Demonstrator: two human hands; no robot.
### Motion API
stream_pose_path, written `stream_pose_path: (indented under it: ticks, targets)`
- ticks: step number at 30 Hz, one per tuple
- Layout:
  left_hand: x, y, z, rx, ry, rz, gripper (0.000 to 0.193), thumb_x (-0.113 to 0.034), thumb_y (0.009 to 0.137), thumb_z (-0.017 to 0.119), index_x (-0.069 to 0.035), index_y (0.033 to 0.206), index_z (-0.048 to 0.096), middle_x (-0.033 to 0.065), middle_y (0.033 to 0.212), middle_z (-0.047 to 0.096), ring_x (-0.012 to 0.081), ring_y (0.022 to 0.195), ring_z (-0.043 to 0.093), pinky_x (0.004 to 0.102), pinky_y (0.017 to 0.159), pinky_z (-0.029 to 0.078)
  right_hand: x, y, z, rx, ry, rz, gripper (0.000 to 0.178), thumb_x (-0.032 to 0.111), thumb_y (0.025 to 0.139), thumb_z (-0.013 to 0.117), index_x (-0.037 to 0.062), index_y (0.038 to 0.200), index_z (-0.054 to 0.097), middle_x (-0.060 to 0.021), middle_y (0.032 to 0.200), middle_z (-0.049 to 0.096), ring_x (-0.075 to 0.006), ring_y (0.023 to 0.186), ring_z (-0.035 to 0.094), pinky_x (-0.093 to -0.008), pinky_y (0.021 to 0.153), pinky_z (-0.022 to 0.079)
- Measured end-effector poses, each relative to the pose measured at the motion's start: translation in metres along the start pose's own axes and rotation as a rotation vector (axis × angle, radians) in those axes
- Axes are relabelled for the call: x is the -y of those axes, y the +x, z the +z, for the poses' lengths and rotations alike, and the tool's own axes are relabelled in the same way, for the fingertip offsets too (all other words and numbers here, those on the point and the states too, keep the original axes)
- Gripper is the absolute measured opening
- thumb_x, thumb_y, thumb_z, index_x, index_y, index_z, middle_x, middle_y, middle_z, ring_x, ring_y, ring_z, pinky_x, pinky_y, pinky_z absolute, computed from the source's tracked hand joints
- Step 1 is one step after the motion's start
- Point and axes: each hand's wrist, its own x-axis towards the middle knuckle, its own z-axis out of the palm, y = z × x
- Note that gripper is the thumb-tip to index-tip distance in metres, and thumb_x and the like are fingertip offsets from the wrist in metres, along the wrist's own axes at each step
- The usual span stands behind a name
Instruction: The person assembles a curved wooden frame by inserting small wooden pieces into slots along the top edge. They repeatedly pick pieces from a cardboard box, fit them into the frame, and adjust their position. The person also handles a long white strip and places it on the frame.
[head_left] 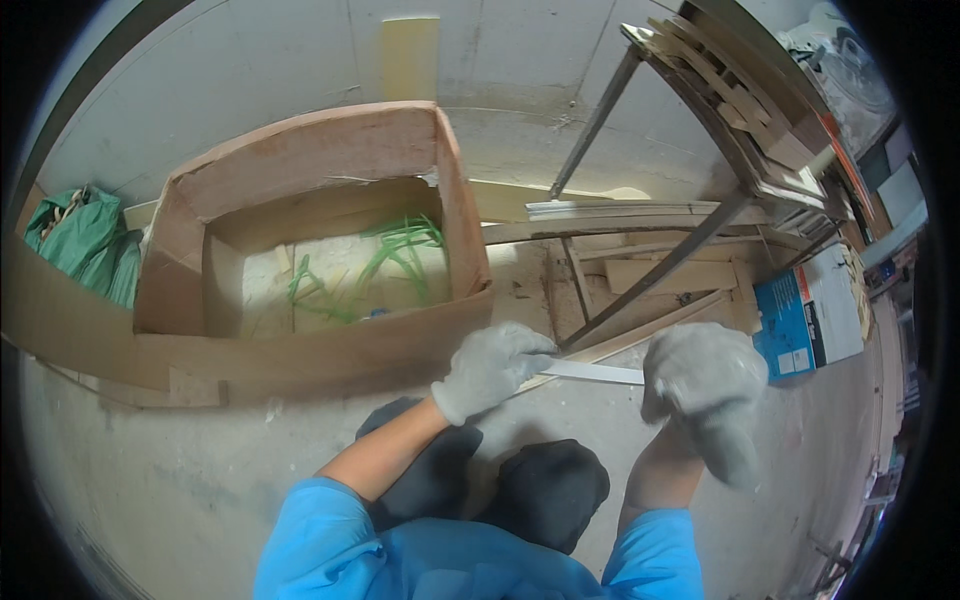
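A thin, narrow white strip (598, 372) runs between my two hands above the floor, in front of my knees. My left hand (497, 370), in a pale grey glove, pinches its left end. At the other end, my right hand (703, 372) is curled closed in a similar glove, and the strip disappears against it. The fingers of that hand are mostly hidden. A loose grey bulge (730, 450) hangs below the right glove; I cannot tell whether it is the cuff or a cloth.
Just ahead to the left stands an open cardboard box (310, 150) with green straps (400, 255) inside. A green sack (85, 245) lies beyond it. On the right are a metal-legged table (665, 265) stacked with boards, wooden strips (660, 245) beneath, and a blue-and-white box (810, 315).
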Motion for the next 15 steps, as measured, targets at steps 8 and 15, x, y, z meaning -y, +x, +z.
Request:
stream_pose_path:
  ticks: [8, 15]
  targets:
    - [0.010, -0.038, -0.128, -0.022, 0.941, -0.165, 0.053, -0.051, 0.080, 0.071, -0.008, 0.111, 0.066, 0.0130, 0.099, 0.066, 0.0324, 0.094, 0.062, 0.0454, 0.086, 0.047, -0.048, -0.017, -0.010, -0.077, -0.716, 0.446, 0.032, 0.011, 0.073, 0.073, 0.0035, 0.104, 0.073, -0.0081, 0.076, 0.064, -0.0168, 0.066, 0.060, -0.0293, 0.060, 0.046]
    - [-0.016, -0.127, -0.099, 0.177, 0.997, -0.301, 0.030, -0.039, 0.082, 0.069, -0.011, 0.091, 0.063, 0.0081, 0.076, 0.060, 0.0285, 0.071, 0.057, 0.0419, 0.065, 0.039, -0.128, -0.027, 0.045, 0.407, -0.954, 0.148, 0.044, 0.035, 0.074, 0.076, 0.0113, 0.110, 0.067, -0.0067, 0.106, 0.066, -0.0284, 0.103, 0.060, -0.0438, 0.094, 0.045]
